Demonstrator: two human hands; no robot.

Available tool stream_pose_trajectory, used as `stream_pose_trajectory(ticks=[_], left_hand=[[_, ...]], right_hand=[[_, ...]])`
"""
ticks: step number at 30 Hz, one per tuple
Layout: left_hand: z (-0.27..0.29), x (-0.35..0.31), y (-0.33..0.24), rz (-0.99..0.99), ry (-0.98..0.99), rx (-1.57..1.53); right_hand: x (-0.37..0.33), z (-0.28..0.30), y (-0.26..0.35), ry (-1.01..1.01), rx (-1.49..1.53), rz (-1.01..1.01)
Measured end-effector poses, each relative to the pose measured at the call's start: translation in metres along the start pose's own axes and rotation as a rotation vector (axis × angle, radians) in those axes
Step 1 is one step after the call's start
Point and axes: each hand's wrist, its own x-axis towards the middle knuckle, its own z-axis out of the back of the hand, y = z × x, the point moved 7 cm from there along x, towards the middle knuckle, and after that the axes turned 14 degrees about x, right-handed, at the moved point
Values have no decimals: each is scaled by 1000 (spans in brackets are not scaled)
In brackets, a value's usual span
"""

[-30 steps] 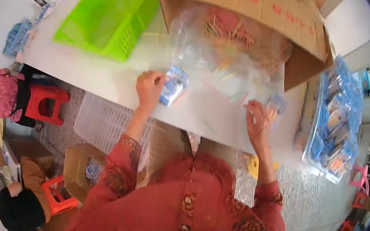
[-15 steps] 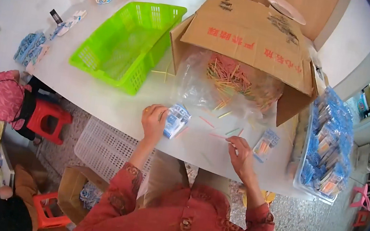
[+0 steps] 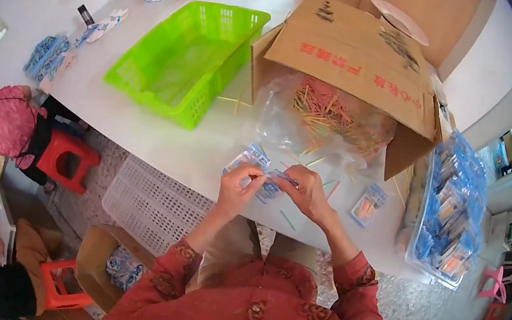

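Observation:
In front of my body, my left hand (image 3: 239,186) and my right hand (image 3: 305,191) are close together above the table edge. Between them hangs a small blue-and-white packet (image 3: 270,190), pinched by the fingers of both hands. Another packet (image 3: 255,156) lies on the table just beyond my left hand. Several thin coloured sticks lie around my right hand, among them a pink stick (image 3: 333,190) and a green stick (image 3: 287,220). Off to the right lies a filled clear packet (image 3: 368,205) with orange sticks showing inside.
A tilted cardboard box (image 3: 357,56) holds a plastic bag of coloured sticks (image 3: 326,108). At its left stands a green basket (image 3: 191,107). A clear tub (image 3: 419,241) piled with blue packets is at the right edge. Two people sit at the left near red stools (image 3: 70,162).
My right hand has moved left from the loose sticks to beside my left hand. A packet is now raised between both hands. The view has shifted slightly.

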Motion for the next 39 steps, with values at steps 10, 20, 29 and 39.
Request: stream_pose_trajectory(ticks=[10, 20, 29, 39], left_hand=[[-12, -4, 4, 28, 253, 139], [-9, -5, 1, 47, 156, -3], [-25, -17, 13, 96, 225, -72], [-12, -20, 10, 38, 123, -71]], right_hand=[[7, -2, 23, 118, -68, 131], [6, 6, 19, 130, 65, -48], [9, 6, 31, 202, -129, -149], [23, -8, 42, 257, -154, -101]])
